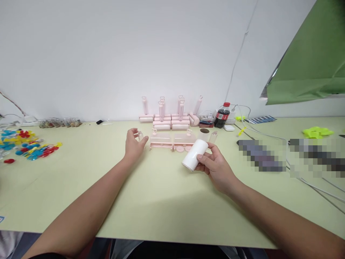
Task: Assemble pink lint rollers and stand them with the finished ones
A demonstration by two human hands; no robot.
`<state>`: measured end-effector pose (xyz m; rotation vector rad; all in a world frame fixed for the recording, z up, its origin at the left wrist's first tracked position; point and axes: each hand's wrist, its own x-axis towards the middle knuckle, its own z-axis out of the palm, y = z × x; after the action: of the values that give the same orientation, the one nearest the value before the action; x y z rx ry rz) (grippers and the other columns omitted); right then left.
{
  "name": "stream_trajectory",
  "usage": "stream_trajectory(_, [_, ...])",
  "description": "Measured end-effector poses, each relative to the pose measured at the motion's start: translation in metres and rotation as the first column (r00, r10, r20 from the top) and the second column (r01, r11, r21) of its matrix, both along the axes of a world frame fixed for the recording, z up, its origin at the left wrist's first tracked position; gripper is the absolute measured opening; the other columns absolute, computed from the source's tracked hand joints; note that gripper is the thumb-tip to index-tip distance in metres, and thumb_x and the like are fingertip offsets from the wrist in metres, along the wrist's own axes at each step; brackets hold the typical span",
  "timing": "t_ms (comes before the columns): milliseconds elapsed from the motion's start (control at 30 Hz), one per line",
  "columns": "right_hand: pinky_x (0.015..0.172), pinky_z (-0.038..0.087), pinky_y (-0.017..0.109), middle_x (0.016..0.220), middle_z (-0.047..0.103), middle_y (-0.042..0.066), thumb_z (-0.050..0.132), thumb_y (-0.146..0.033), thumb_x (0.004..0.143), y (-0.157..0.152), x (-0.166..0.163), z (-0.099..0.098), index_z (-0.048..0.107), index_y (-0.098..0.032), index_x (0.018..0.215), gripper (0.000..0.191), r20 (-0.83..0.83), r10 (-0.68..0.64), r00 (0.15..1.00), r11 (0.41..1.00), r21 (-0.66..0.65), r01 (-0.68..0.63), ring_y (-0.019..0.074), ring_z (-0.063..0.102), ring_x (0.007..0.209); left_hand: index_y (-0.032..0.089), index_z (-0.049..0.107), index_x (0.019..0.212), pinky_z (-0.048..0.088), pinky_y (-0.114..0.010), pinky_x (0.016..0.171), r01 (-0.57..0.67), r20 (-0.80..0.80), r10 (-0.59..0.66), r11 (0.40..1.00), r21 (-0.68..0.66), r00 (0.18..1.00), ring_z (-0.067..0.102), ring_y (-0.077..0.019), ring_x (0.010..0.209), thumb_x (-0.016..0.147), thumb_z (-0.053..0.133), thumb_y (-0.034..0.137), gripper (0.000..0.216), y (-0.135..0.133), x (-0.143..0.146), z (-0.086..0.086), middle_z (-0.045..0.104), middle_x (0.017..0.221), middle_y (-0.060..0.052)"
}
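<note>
My right hand (pixel 217 167) is closed on a white sticky lint-roller refill (pixel 194 155), held tilted above the table. On the left, the thumb and fingers of my left hand (pixel 135 145) are around a small clear handle (pixel 140 136); its lower part is hidden. Between my hands lie pale pink lint-roller covers (pixel 161 138), with round pink end caps (pixel 180 148) beside them. Behind the held refill, another white roll (pixel 204 134) stands upright, showing its brown core. A second clear handle (pixel 214 137) is just right of it.
Several assembled pink lint rollers (pixel 162 124) stand against the wall. Right of them is a cola bottle (pixel 223 115). Cables (pixel 287 151) cross the right side of the pale table (pixel 151 212). Colourful plastic pieces (pixel 35 145) and a row of clear bags (pixel 59 122) lie left.
</note>
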<state>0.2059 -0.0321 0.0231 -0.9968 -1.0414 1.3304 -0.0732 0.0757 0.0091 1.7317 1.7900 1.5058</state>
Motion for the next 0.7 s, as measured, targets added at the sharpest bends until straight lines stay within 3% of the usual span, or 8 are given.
stream_trajectory(100, [0.073,0.057,0.043,0.09,0.067,-0.001,0.078,-0.042,0.071,0.0,-0.001,0.0,0.04,-0.029,0.115,0.06,-0.001,0.011,1.0,1.0,-0.002,-0.011,0.0213,0.066,0.081,0.018,0.046,0.119,0.038,-0.046,0.103,-0.061,-0.219,0.12,0.964,0.258,0.968,0.045,-0.029,0.124,0.079,0.062,0.034,0.046,-0.011,0.007,0.008,0.048,0.127,-0.015])
stream_trajectory(167, [0.072,0.057,0.043,0.089,0.067,-0.001,0.078,-0.042,0.071,0.0,-0.001,0.0,0.04,-0.028,0.115,0.06,0.008,0.016,1.0,1.0,-0.003,-0.016,0.0214,0.066,0.08,0.018,0.052,0.114,0.041,-0.041,0.099,0.016,-0.345,0.09,0.956,0.293,0.934,0.051,-0.0275,0.116,0.084,0.054,0.032,0.033,-0.023,0.015,0.014,0.053,0.119,-0.013])
stream_trajectory(267, [0.071,0.057,0.042,0.09,0.067,0.0,0.077,-0.043,0.071,0.0,0.0,-0.001,0.041,-0.028,0.115,0.059,0.032,0.019,0.999,1.0,-0.004,-0.018,0.022,0.065,0.08,0.023,0.059,0.107,0.048,-0.034,0.077,0.125,-0.539,-0.11,0.992,-0.01,0.835,0.061,-0.0233,0.09,0.089,0.042,0.03,0.025,-0.043,0.032,0.018,0.06,0.104,-0.008])
stream_trajectory(333, [0.071,0.056,0.041,0.09,0.067,-0.001,0.077,-0.044,0.071,0.001,0.0,-0.001,0.041,-0.029,0.115,0.059,0.038,0.021,0.999,1.0,-0.006,-0.02,0.0219,0.065,0.08,0.026,0.058,0.116,0.047,-0.034,0.07,0.073,-0.642,-0.206,0.971,-0.228,0.739,0.063,-0.0246,0.086,0.088,0.044,0.032,0.032,-0.052,0.041,0.017,0.061,0.103,-0.008])
stream_trajectory(400, [0.07,0.056,0.041,0.088,0.067,-0.001,0.078,-0.044,0.07,0.001,0.0,-0.001,0.041,-0.029,0.115,0.06,0.042,0.019,0.999,1.0,-0.012,-0.018,0.0214,0.065,0.079,0.027,0.053,0.126,0.047,-0.035,0.069,-0.005,-0.692,-0.258,0.936,-0.353,0.674,0.064,-0.0274,0.088,0.086,0.046,0.037,0.041,-0.055,0.046,0.015,0.06,0.107,-0.011])
stream_trajectory(533, [0.069,0.056,0.04,0.086,0.066,-0.001,0.078,-0.043,0.071,0.0,0.0,0.0,0.041,-0.028,0.115,0.059,0.034,0.034,0.999,0.999,-0.018,-0.033,0.0208,0.064,0.078,0.021,0.051,0.125,0.048,-0.039,0.072,-0.062,-0.701,-0.3,0.896,-0.441,0.647,0.063,-0.0327,0.095,0.086,0.043,0.053,0.051,-0.049,0.044,0.01,0.057,0.113,-0.015])
stream_trajectory(700, [0.068,0.055,0.039,0.086,0.066,-0.001,0.078,-0.043,0.07,-0.001,-0.001,0.0,0.041,-0.028,0.115,0.059,0.042,0.038,0.998,0.999,-0.019,-0.037,0.021,0.065,0.077,0.019,0.049,0.126,0.048,-0.04,0.073,-0.081,-0.691,-0.301,0.884,-0.461,0.657,0.062,-0.0341,0.096,0.086,0.04,0.058,0.056,-0.041,0.039,0.009,0.059,0.111,-0.016])
